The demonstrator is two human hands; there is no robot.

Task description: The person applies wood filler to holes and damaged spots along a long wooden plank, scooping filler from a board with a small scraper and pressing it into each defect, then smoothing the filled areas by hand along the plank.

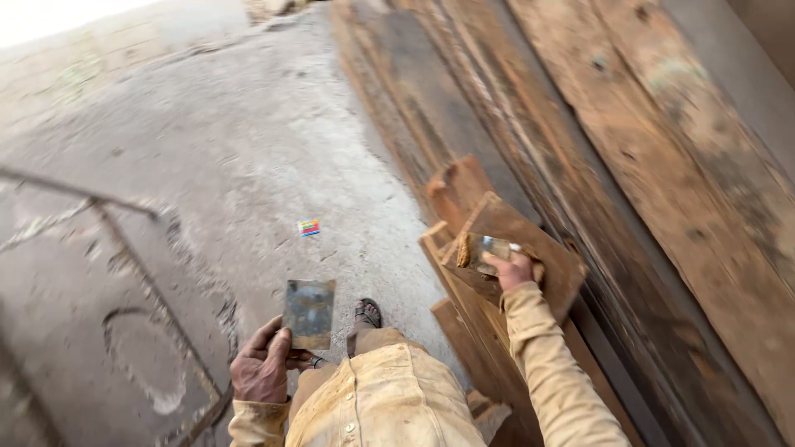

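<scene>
On a dusty concrete floor (248, 165) beside stacked planks (629, 165), the left hand (263, 371) pinches one small metal plate (310, 313), while the right hand (515, 270) closes around another shiny piece (489, 248) not yet lifted off a wooden board (530, 248).

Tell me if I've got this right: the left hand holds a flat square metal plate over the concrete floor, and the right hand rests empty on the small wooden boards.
Not quite. In the head view the right hand is not empty: it grips a small shiny metal piece against the small wooden boards. The rest holds: the left hand holds a flat square metal plate over the concrete floor.
</scene>
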